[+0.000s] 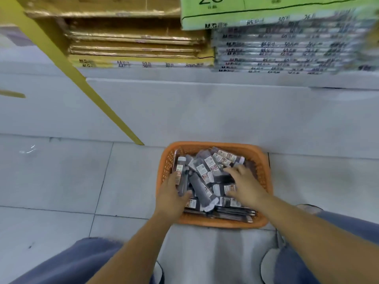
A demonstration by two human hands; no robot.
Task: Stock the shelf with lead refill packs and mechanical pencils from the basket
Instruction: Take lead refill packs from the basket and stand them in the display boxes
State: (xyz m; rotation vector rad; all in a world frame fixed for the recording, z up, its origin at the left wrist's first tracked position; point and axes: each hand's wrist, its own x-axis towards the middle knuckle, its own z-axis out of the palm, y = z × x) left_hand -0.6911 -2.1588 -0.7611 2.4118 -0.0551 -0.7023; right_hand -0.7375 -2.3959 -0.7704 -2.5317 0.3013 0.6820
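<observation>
An orange plastic basket [264, 171] stands on the floor in front of my knees, heaped with several dark lead refill packs [202, 188] bearing white and red labels. Long dark pencil packs [233, 215] lie along its near side. My left hand [171, 194] is inside the basket at its left edge and grips one upright refill pack [181, 174] between thumb and fingers. My right hand [245, 184] lies spread over the packs at the right, fingers straight and touching them.
A low white shelf base [184, 107] runs across behind the basket. On it lie stacked gold paper packs [133, 44] at left and a pile of labelled packs [287, 52] with a green box [276, 11] at right. A yellow post [86, 78] slants down left. Grey tiled floor surrounds.
</observation>
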